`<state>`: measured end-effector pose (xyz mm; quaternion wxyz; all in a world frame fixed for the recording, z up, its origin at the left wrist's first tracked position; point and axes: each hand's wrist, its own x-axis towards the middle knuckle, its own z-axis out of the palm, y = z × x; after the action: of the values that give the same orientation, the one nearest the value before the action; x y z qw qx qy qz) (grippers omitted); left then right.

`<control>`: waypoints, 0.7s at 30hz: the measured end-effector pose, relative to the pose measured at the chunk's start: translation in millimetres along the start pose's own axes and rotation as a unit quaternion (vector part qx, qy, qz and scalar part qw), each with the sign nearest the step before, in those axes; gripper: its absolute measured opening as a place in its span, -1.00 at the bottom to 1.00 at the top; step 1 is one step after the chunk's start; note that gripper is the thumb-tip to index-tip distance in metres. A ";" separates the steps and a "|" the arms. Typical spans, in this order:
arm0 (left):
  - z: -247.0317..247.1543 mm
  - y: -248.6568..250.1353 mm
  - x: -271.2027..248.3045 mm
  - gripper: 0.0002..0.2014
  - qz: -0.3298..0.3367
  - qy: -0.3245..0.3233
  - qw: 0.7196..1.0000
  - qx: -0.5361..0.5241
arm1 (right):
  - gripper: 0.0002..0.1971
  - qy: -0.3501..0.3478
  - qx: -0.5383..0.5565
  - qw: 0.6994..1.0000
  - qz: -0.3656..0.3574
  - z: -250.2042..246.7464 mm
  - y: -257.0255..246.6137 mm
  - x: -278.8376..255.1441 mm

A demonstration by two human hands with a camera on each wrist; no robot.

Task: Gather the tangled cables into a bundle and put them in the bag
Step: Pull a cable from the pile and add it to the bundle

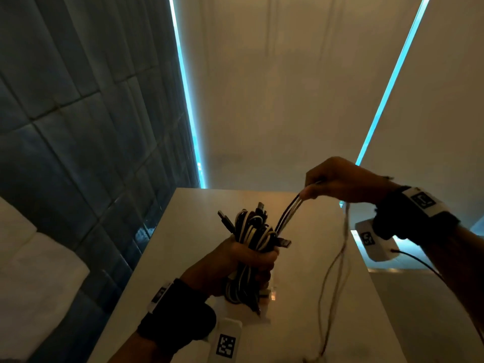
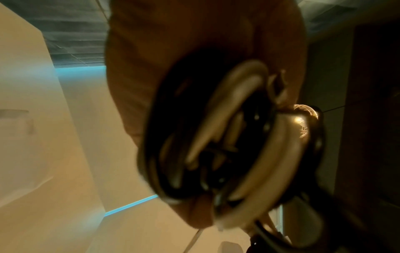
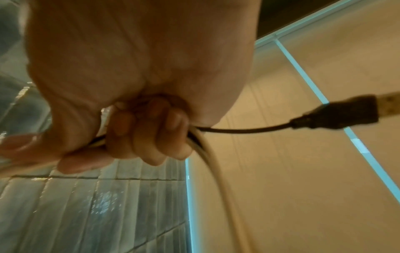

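A bundle of black and white cables (image 1: 252,231) stands upright above the white table (image 1: 301,297), and my left hand (image 1: 243,263) grips it around the middle. The looped lower end of the bundle of cables (image 2: 238,137) fills the left wrist view. Up and to the right, my right hand (image 1: 330,179) holds several strands (image 1: 288,213) pulled taut out of the bundle. In the right wrist view its curled fingers (image 3: 151,133) close round the strands, and a black USB plug (image 3: 337,114) sticks out of the fist. Thin pale cables (image 1: 337,271) hang from that hand down to the table. No bag is in view.
A dark padded wall (image 1: 78,127) rises on the left, with a white cushion (image 1: 31,271) below it. Pale panels with cyan light strips (image 1: 188,100) stand behind the table. The table's far edge (image 1: 248,189) lies just beyond the hands.
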<state>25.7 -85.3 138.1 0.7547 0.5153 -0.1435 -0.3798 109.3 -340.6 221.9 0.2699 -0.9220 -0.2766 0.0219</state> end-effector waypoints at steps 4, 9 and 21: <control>-0.4 2.7 -5.8 -0.92 0.004 0.006 1.000 0.025 | -0.63 -0.061 0.024 0.994 0.090 -12.6 30.4 -9.3; -1.7 -0.5 -10.1 -0.93 -0.006 0.033 0.998 0.054 | -0.64 -0.015 -0.022 0.995 0.096 -18.4 27.9 -25.8; -0.2 1.0 -12.5 -0.93 -0.031 0.057 0.990 0.128 | -0.42 -0.193 0.297 0.935 0.004 87.6 0.3 -29.4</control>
<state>17.9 -75.9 141.1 0.6771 0.6328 -0.1320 -0.3517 67.9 -313.6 143.8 0.4729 -0.7790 -0.3008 0.2813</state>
